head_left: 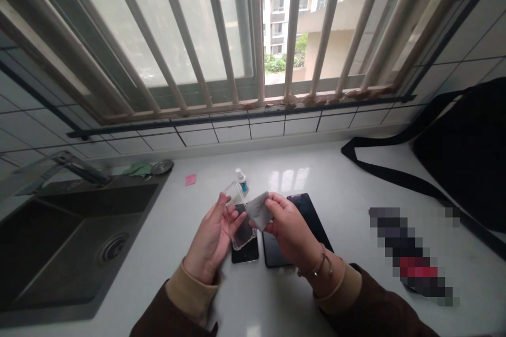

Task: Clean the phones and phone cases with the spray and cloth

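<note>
Holds the left hand palm-up with fingers bent in a grip, and pinches thumb against fingers with the right hand, close beside it

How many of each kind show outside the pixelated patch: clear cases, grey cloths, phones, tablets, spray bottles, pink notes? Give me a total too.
Clear case: 1
Grey cloth: 1
Phone: 1
Tablet: 1
Spray bottle: 1
Pink note: 1
Total: 6

Case left of cloth
</note>
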Tool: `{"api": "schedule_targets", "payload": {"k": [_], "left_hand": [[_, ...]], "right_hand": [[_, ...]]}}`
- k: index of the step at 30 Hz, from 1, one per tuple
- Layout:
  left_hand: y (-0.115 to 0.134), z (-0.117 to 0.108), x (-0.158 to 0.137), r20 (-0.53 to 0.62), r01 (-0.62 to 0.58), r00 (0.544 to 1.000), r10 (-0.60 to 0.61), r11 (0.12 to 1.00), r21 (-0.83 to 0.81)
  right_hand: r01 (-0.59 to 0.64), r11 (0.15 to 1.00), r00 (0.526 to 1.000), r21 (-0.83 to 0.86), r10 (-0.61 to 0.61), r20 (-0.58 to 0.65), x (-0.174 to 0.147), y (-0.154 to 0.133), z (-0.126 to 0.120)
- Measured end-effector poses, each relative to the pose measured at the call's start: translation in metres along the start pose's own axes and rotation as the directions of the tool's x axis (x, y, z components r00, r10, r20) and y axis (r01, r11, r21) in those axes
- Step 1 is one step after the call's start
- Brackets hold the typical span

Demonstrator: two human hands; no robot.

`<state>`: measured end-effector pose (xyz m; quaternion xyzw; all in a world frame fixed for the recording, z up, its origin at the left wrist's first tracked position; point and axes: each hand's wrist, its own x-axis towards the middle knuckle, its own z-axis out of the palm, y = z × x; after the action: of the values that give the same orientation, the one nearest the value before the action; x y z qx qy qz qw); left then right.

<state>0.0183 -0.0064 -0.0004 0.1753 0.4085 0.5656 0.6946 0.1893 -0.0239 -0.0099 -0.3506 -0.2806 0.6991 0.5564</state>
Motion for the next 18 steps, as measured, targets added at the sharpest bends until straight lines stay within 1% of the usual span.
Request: {"api": "schedule_targets", "payload": {"k": [2,4,7,10,14,18], "left_hand": [[0.004,0.002,0.001,-0.068,0.028,0.997,-0.031,0.998,-0.051],[0.007,0.004,0.001,-0.065,0.045,0.997,-0.052,0.994,-0.097],[0.009,0.004,0.001,0.003,0.088,0.996,-0.089,0.983,-0.161],[0.011,0.004,0.0,0.055,0.115,0.993,-0.106,0.972,-0.203],[0.012,0.007,-0.003,0.093,0.098,0.992,-0.082,0.976,-0.194],[0.011,0.008,-0.007,0.16,0.158,0.979,-0.126,0.966,-0.206]], "right_hand": [[0.007,1.0,0.999,-0.022,-0.008,-0.04,0.002,-0.001,-0.002],[0.005,0.999,0.998,-0.034,-0.007,-0.066,0.003,-0.002,-0.003],[-0.006,1.0,0.997,-0.03,0.003,-0.081,0.002,-0.004,-0.002],[-0.009,0.998,0.998,-0.058,0.005,-0.064,0.002,-0.003,-0.002],[-0.039,0.987,0.999,-0.154,0.037,-0.016,0.002,0.0,-0.002],[-0.094,0.982,0.994,-0.165,0.101,0.034,-0.002,0.001,0.003]]}}
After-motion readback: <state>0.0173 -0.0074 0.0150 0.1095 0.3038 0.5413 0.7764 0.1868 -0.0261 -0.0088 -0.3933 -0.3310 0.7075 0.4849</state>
